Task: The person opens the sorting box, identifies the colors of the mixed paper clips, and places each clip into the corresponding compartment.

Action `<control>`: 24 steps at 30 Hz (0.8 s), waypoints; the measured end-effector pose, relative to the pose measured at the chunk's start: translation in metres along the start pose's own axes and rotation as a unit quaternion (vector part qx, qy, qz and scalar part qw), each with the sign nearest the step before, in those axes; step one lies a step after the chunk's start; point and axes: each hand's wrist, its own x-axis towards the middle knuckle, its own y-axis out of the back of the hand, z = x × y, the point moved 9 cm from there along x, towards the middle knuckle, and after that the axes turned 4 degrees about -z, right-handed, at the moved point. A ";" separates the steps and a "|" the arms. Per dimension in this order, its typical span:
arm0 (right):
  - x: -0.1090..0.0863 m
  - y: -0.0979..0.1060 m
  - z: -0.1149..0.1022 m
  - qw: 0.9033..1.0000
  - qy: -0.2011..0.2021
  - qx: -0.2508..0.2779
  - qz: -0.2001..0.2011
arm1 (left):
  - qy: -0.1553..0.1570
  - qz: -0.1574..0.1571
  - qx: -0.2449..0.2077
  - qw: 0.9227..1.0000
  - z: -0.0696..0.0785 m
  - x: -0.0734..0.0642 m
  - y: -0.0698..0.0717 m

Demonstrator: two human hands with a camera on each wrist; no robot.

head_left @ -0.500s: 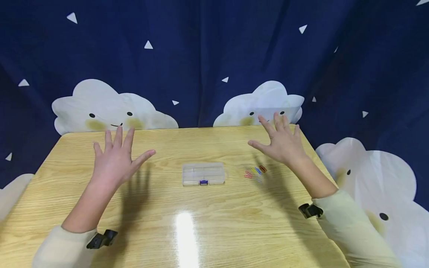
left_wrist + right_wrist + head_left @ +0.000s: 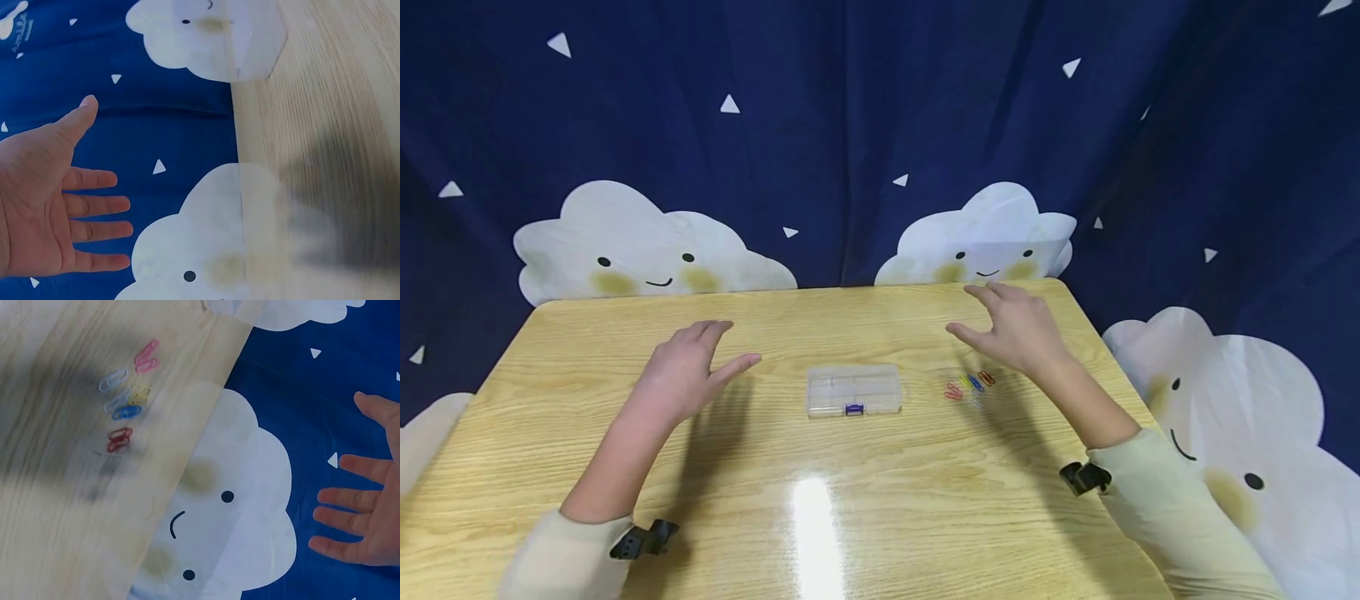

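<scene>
A clear plastic compartment box [image 2: 854, 390] with a blue latch lies on the wooden table in the head view. To its right is a small group of paper clips [image 2: 976, 382] in pink, yellow, blue, red and white, also seen as paper clips [image 2: 127, 412] in the right wrist view. My left hand [image 2: 681, 375] hovers above the table left of the box, fingers extended and holding nothing. Above and behind the clips hangs my right hand [image 2: 1018, 329], its fingers spread and nothing in them. Neither hand touches the box or the clips.
The wooden table [image 2: 880, 467] ends at a dark blue curtain [image 2: 820, 125] printed with white clouds. A bright light reflection [image 2: 817, 533] shows on the tabletop's near half. Black wrist mounts [image 2: 643, 540] sit on both sleeves.
Both hands have tipped forward and lowered, their fingers now less widely fanned in the head view. The left hand has shifted rightward. The box and clips stay where they were.
</scene>
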 end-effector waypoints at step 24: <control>-0.003 -0.059 -0.047 0.995 0.044 0.084 -0.033 | -0.066 -0.059 -0.084 0.992 0.035 0.021 -0.080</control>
